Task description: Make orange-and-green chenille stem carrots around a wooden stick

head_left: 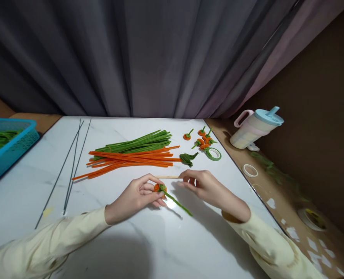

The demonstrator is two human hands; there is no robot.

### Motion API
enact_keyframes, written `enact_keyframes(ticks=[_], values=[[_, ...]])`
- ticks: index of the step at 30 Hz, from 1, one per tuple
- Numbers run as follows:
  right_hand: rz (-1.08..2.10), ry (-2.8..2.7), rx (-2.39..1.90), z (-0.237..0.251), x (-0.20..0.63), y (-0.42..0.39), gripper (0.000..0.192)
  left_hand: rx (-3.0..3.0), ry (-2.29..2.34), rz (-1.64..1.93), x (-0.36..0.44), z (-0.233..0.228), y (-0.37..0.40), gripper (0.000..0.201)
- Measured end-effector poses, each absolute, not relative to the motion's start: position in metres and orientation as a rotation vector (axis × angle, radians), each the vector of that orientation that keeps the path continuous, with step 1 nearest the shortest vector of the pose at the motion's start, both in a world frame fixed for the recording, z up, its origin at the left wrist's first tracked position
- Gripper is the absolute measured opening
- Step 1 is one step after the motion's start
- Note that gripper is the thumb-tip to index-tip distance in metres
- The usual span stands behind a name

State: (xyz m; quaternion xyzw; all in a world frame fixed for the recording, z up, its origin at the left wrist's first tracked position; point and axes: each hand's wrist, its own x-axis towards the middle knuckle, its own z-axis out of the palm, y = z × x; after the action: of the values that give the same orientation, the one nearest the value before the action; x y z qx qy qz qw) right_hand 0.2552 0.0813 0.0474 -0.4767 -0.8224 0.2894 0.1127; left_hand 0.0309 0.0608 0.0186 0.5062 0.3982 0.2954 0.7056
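Note:
My left hand (144,192) is closed around a small orange pipe-cleaner persimmon (156,188) with a green top. Its long green stem (177,203) sticks out toward the lower right. A thin wooden stick (167,177) lies level just beyond, its right end at the fingertips of my right hand (199,184), which pinch it. Whether the stick rests on the table is hard to tell. Orange pipe cleaners (131,158) and green pipe cleaners (137,143) lie in bundles past my hands. Dark green twisted leaf pieces (188,158) sit at their right end.
Several finished persimmons (203,141) are grouped at the back right beside a roll of green tape (213,154). Dark thin wires (73,166) lie at left, near a blue basket (12,149). A lidded cup (254,128) and a white ring (249,170) stand right of the white tabletop.

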Motion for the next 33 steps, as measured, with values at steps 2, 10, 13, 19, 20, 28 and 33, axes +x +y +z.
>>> enact_keyframes(ticks=[2,10,13,19,20,28,33], values=[[0.626,-2.436,-1.38,0.03,0.254,0.088,0.011,1.113,0.894,0.665,0.031,0.011,0.061,0.031],[0.15,-2.908,-1.262,0.013,0.224,0.103,0.019,1.244,0.855,0.744,0.03,-0.003,0.055,0.028],[0.147,-2.977,-1.367,0.018,0.229,0.103,0.019,1.265,0.842,0.788,0.027,-0.002,0.054,0.026],[0.74,-2.374,-1.429,0.044,0.269,0.083,0.02,1.566,0.9,1.006,0.019,0.002,0.059,0.015],[0.853,-2.203,-1.463,0.05,0.273,0.076,0.023,1.653,0.914,1.047,0.018,0.003,0.06,0.014],[2.13,-1.019,-1.129,0.059,0.244,0.019,0.047,2.398,0.972,1.191,0.016,0.013,0.06,0.017],[2.317,-0.716,-0.857,0.051,0.227,0.017,0.051,2.593,0.839,1.098,0.013,0.004,0.057,0.029]])
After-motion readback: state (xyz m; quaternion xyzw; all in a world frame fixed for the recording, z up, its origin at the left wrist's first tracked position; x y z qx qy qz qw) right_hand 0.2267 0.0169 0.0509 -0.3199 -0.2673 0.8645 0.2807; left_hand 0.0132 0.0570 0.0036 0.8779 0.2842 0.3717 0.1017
